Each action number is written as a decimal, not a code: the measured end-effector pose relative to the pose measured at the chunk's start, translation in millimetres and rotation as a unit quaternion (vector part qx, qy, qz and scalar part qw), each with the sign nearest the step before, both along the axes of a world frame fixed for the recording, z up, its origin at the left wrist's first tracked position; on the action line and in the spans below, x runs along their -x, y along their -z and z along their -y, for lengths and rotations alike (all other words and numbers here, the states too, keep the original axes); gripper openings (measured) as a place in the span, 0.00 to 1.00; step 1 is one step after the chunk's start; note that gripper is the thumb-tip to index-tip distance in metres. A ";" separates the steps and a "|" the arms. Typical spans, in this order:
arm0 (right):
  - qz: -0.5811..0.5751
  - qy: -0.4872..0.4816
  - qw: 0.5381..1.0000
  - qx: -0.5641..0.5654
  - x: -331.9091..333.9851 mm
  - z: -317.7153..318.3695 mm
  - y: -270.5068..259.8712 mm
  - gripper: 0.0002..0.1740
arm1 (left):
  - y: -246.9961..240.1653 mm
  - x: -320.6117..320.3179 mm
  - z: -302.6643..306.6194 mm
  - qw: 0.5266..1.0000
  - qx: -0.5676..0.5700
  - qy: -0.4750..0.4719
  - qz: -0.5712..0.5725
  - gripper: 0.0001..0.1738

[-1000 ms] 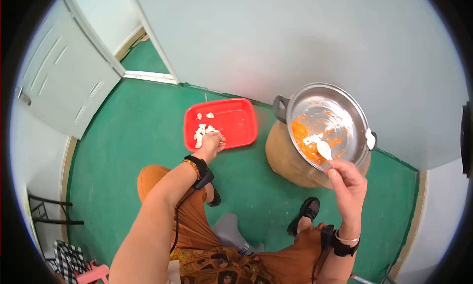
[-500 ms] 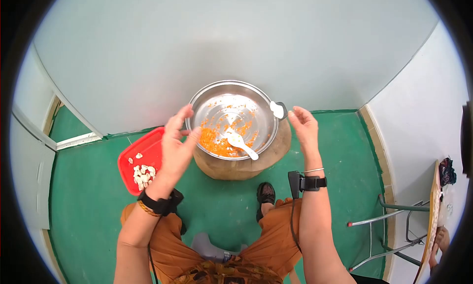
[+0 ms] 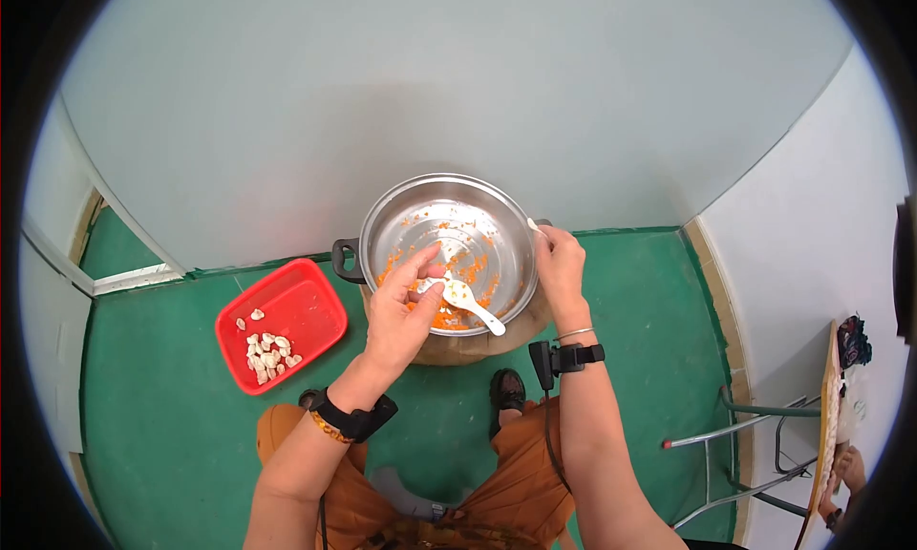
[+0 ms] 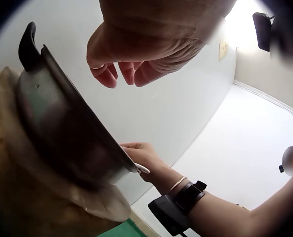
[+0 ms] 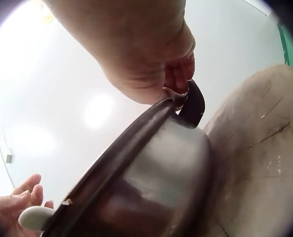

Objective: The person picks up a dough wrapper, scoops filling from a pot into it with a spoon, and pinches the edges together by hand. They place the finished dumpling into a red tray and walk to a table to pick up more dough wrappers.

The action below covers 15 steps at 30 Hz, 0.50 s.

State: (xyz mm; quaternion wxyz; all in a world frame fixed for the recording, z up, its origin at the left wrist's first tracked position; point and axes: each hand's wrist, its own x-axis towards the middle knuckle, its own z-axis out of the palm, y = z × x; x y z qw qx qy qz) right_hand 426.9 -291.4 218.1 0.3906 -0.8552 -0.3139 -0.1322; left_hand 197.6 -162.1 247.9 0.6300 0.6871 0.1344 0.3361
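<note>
A steel pot [image 3: 399,221] with black handles holds orange shredded filling [image 3: 447,318]. A white spoon [image 3: 462,297] lies in it, its handle over the near rim. Over the pot's left part hovers my left hand [image 3: 396,326], fingers loosely curved and holding nothing. My right hand [image 3: 562,268] is at the pot's right handle [image 5: 193,106], where its fingertips pinch a thin white dough wrapper [image 3: 534,225]. Several folded white dough pieces [image 3: 269,354] lie in a red tray [image 3: 315,306] on the floor, to the left of the pot.
Under the pot is a wooden stump [image 3: 435,352]. A pale wall [image 3: 458,82] rises right behind it. My knees and shoes flank the near side. A folding table [image 3: 826,435] with metal legs stands at the far right, with another person's hand beside it.
My left hand has left the tray and moved right over the pot. My right hand has let go of the spoon and moved to the right handle, taking hold of the wrapper there.
</note>
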 end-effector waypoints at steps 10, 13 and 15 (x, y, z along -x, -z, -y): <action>-0.521 -0.189 0.738 -0.385 56.3 -4.0 -38.7 0.14 | -5.9 -1.6 0.0 0.943 0.309 0.128 -0.006 0.27; -0.564 -0.252 0.687 -0.382 90.4 -13.5 -42.7 0.14 | -9.7 -5.2 2.5 0.890 0.423 0.173 -0.013 0.28; -0.578 -0.286 0.667 -0.372 111.4 -19.5 -47.3 0.15 | -10.5 -7.8 3.8 0.896 0.398 0.195 0.031 0.28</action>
